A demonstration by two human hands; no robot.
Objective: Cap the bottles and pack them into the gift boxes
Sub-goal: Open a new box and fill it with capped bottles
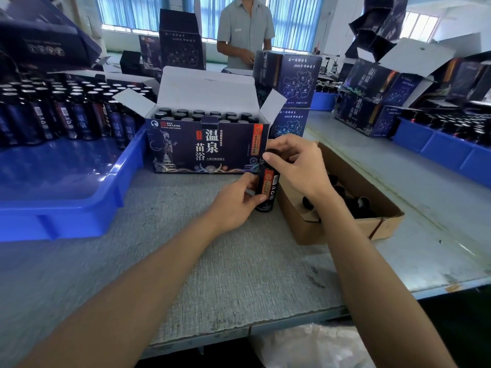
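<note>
Curled over the black cap [271, 152], pinching it from above: right hand [295, 166]. Wrapped round the bottle [267, 191] lower down, steadying it: left hand [235, 201]. Upright on the worktop [212, 261], long axis vertical, straight beneath the cap, just off the open gift box [204, 150] front-right corner. Hidden under the fingers [285, 151]: cap seating, thread. Farther right of the gift box, partly behind the forearm: cardboard box [345, 229] of loose caps.
</note>
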